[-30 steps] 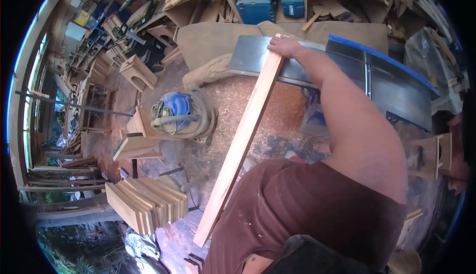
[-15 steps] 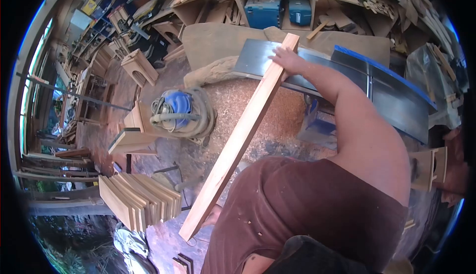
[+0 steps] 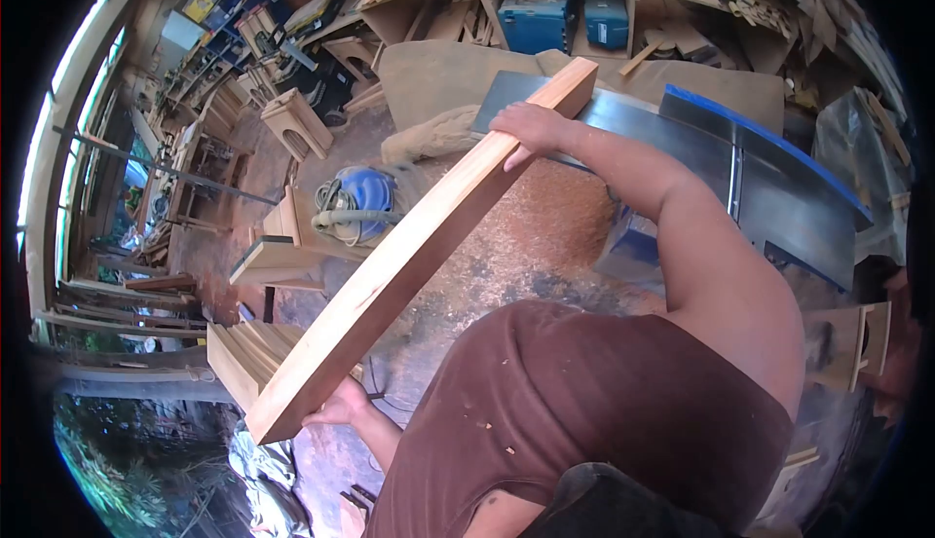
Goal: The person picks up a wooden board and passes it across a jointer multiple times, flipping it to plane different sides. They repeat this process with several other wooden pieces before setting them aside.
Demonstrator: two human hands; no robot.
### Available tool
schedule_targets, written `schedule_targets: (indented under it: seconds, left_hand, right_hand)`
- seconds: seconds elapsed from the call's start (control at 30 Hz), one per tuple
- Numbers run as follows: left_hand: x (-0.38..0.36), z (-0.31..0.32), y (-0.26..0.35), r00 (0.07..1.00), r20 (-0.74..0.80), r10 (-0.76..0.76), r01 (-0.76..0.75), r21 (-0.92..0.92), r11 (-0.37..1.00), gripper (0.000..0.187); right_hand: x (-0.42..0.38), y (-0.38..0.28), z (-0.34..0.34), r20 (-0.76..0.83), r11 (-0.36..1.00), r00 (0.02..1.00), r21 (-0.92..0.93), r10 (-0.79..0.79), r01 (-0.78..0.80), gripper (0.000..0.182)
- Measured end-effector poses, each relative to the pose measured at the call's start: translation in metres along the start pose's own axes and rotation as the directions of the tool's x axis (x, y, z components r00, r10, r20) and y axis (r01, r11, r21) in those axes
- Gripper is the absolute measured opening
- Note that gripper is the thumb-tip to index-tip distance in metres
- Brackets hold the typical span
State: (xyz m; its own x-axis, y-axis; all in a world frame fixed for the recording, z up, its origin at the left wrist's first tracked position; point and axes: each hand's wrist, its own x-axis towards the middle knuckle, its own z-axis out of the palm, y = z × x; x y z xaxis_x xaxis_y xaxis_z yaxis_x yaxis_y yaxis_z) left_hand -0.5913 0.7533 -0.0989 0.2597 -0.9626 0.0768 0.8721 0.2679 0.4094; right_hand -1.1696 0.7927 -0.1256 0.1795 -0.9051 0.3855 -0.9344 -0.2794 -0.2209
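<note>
A long, squared wooden beam (image 3: 390,256) runs diagonally across my front, its near end lower left and its far end overlapping the steel machine table. My right hand (image 3: 531,129) grips it from above near the far end, fingers wrapped over the upper face and thumb at the side. At the near end, my left hand (image 3: 341,403) supports the beam from below, with part of the fingers hidden behind the wood. The steel table (image 3: 643,129) has a long blue-edged fence (image 3: 769,163) along its far side.
A blue shop vacuum (image 3: 358,202) stands on the floor beside a heap of wood shavings (image 3: 550,212). Stacked boards (image 3: 234,358) sit under the beam's near end. Behind the machine, a bench holds blue cases (image 3: 538,17) and offcuts. A wooden piece with an arched cutout (image 3: 295,121) stands farther left.
The beam's near end has swung left and up, now over the stacked boards. My left hand has come out with it, and my right hand sits slightly farther left.
</note>
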Motion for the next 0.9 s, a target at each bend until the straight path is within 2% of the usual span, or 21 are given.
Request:
schedule_targets:
  seconds: [0.17,0.3,0.4,0.47,0.5,0.57,0.6,0.63,0.7,0.73,0.77,0.8,0.83,0.9]
  left_hand:
    - [0.000,-0.002,0.005,0.992,0.126,-0.031,0.026,0.038,0.999,0.115]
    - [-0.011,0.007,0.003,1.000,0.026,0.017,-0.020,0.095,0.995,0.119]
    - [-0.006,-0.011,0.007,0.998,0.051,-0.022,0.023,-0.018,1.000,0.116]
    - [0.010,-0.051,0.017,0.961,0.240,-0.134,0.142,-0.016,0.990,0.117]
    - [0.009,-0.059,0.017,0.950,0.275,-0.150,0.151,0.018,0.988,0.115]
    - [0.001,-0.057,0.014,0.968,0.234,-0.085,0.079,0.033,0.996,0.102]
    - [0.000,-0.064,0.015,0.988,0.127,-0.088,0.097,-0.066,0.993,0.100]
    - [-0.009,-0.063,0.013,0.988,0.133,-0.077,0.089,-0.086,0.992,0.100]
    - [-0.017,-0.052,0.016,0.992,-0.116,-0.056,0.043,-0.115,0.992,0.101]
    - [-0.016,-0.053,0.024,0.990,-0.140,0.009,-0.030,-0.148,0.989,0.101]
    - [-0.014,-0.058,0.034,0.983,-0.183,-0.008,-0.011,-0.102,0.995,0.099]
    - [-0.011,-0.063,0.044,0.973,-0.227,-0.036,0.024,-0.054,0.998,0.097]
    - [-0.009,-0.069,0.055,0.969,-0.248,-0.005,-0.013,-0.070,0.997,0.097]
    - [0.000,-0.079,0.074,0.975,-0.217,0.042,-0.033,0.043,0.998,0.098]
  right_hand:
    - [-0.004,0.000,0.001,-0.013,1.000,1.000,0.008,0.009,-0.009,0.071]
    - [-0.004,-0.001,0.001,-0.030,1.000,1.000,0.013,-0.008,0.008,0.072]
    - [-0.006,-0.001,0.002,0.029,1.000,1.000,-0.002,0.004,-0.004,0.071]
    - [-0.003,0.001,0.005,-0.020,0.998,0.999,0.040,-0.049,0.050,0.071]
    - [-0.003,-0.001,0.006,-0.035,0.996,0.997,0.053,-0.067,0.069,0.072]
    - [0.002,-0.003,0.011,0.054,0.999,0.998,0.037,-0.038,0.036,0.072]
    - [0.003,-0.005,0.014,0.075,1.000,0.997,0.027,-0.014,0.012,0.073]
    - [0.005,0.000,0.024,0.080,0.999,0.997,0.035,-0.008,0.005,0.076]
    - [0.009,-0.002,0.031,0.170,1.000,0.985,-0.020,0.007,-0.004,0.080]
    - [0.009,-0.013,0.029,0.235,1.000,0.972,-0.003,0.026,-0.026,0.085]
    - [0.008,-0.028,0.028,0.262,0.998,0.964,0.011,0.050,-0.055,0.084]
    - [0.006,-0.044,0.029,0.244,0.998,0.969,0.056,0.027,-0.042,0.084]
    - [0.003,-0.063,0.031,0.224,0.997,0.975,0.070,0.003,-0.019,0.083]
    - [-0.011,-0.089,0.045,0.133,0.998,0.991,0.049,-0.034,0.028,0.082]
